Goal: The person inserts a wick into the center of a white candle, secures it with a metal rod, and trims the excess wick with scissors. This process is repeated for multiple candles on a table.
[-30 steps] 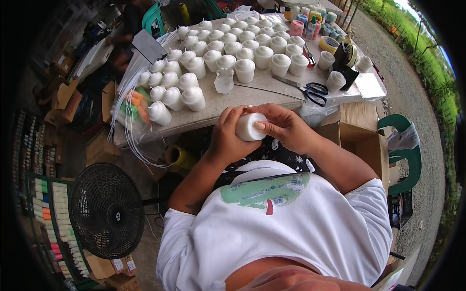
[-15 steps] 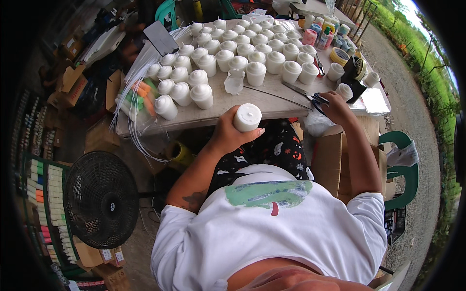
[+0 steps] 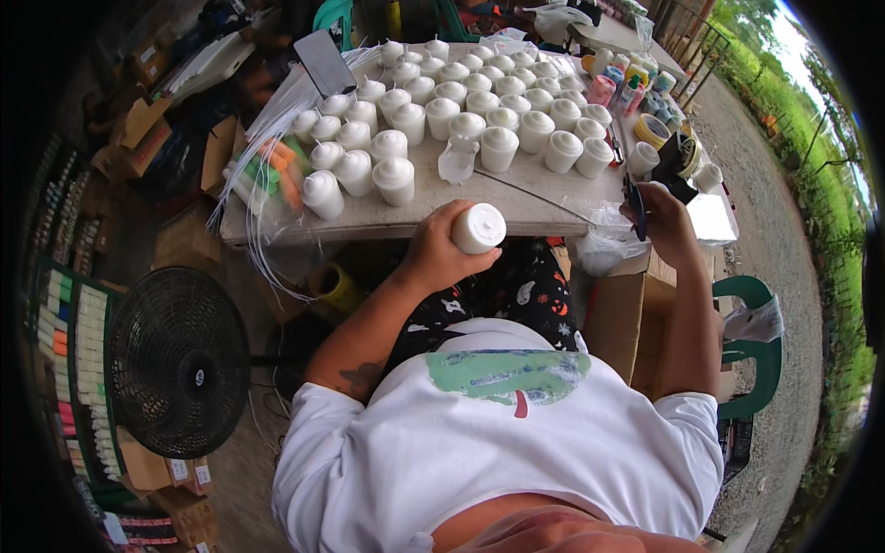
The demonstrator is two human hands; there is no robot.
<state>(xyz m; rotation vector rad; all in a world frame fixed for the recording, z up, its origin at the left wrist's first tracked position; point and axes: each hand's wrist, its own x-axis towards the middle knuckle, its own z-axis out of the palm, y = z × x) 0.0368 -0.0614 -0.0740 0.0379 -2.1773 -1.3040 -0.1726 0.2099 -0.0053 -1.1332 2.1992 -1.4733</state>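
My left hand [image 3: 433,247] is wrapped round a white candle [image 3: 479,229], tilted so its flat round end faces up, just off the table's front edge. Scissors [image 3: 635,203] with dark handles are gripped in my right hand [image 3: 667,219], raised over the table's right front part with the blades up. Many white candles [image 3: 499,147] with domed tops stand in rows across the table [image 3: 419,217]. A clear plastic cup-like piece [image 3: 458,161] sits at the front of the rows. Beside it, a thin metal rod [image 3: 535,195] lies slanting toward the right.
A phone [image 3: 324,63] leans at the back left, by a bundle of white wicks [image 3: 263,120]. Paint bottles [image 3: 631,94] and tape rolls [image 3: 653,131] crowd the right side. An open cardboard box [image 3: 613,313], a green chair [image 3: 767,346] and a black fan [image 3: 175,362] stand around me.
My right hand has lifted the scissors off the table and turned their blades upward. The candle stays in my left hand, and the whole view has shifted slightly.
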